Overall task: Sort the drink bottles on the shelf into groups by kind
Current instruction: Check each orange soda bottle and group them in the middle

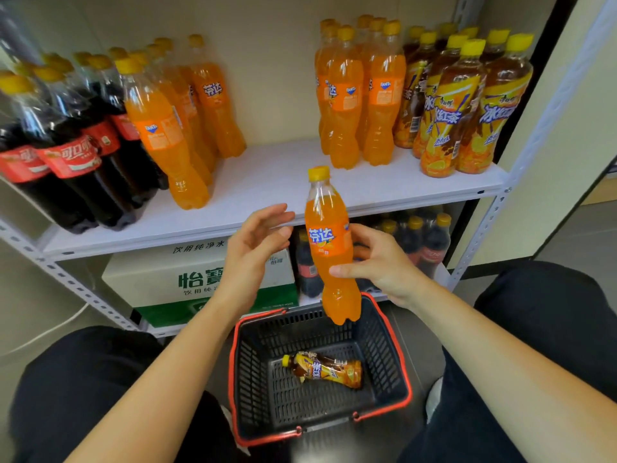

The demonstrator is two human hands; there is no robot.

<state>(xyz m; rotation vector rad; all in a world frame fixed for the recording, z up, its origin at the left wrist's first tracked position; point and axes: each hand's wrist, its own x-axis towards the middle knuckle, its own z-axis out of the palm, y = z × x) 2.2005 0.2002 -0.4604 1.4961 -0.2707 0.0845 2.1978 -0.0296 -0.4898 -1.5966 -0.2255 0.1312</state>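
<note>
The white shelf [267, 182] filled the upper half of the frame; on it colas [66, 155] crowded the upper left, one cluster of orange sodas [173, 128] stood just right of them, a second soda cluster [354, 95] stood right of centre touching the teas [467, 105] at the upper right, and bare board lay between the two soda clusters; a box [187, 279] sat below the shelf at centre left; a black basket [400, 379] with a red rim sat at lower centre; the right hand [380, 262] gripped the orange bottle [329, 242] at its waist, thumb in front and fingers behind, holding it upright at frame centre above the basket and in front of the shelf edge; the left hand [257, 248] hung just left of the bottle, fingers loosely spread and gripping nothing, seemingly not touching it; one tea bottle [325, 369] lay on its side in the basket. The step seemed to be shelving this soda with its kind; doing it well likely meant lifting the base clear of the shelf lip, setting it upright on the bare board close against one soda cluster, label forward, and letting go only once it stood steady, without nudging its neighbours.
</note>
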